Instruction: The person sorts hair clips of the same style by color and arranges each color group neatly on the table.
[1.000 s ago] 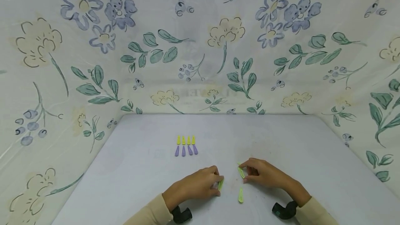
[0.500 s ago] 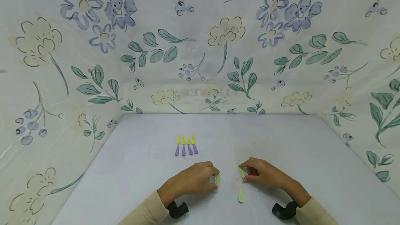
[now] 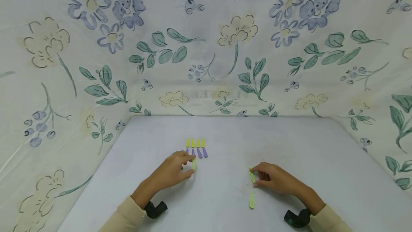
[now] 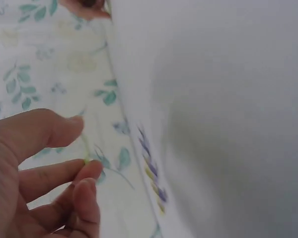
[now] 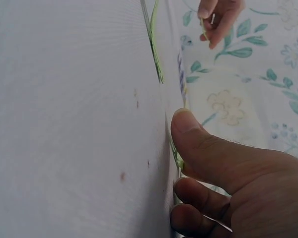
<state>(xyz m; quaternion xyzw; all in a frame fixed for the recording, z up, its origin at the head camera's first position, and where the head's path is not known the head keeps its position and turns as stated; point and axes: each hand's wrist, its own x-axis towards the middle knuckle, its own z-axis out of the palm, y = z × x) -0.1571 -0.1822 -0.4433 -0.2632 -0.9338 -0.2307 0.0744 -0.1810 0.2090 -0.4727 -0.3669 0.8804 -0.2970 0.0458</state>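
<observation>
In the head view my left hand [image 3: 172,170] holds a light green snap hair clip [image 3: 194,164] by its ends, between thumb and fingers. It is just in front of the purple hair clips [image 3: 205,152], partly covering the leftmost ones. Yellow hair clips [image 3: 198,143] lie in a row behind the purple ones. My right hand [image 3: 275,179] pinches another light green hair clip [image 3: 251,176] at the table surface; a green tip behind it is mostly hidden by the fingers. One more green hair clip [image 3: 252,202] lies nearer me, apart from both hands.
The white table [image 3: 289,139] carries all the clips. Floral-patterned cloth [image 3: 199,53] rises behind it and along both sides. A dark wrist device [image 3: 156,209] sits under the left wrist, another dark device [image 3: 297,218] under the right.
My left hand has carried its green hair clip leftward and away from me, up to the purple row. The right hand stays at its clip. The head view has shifted slightly.
</observation>
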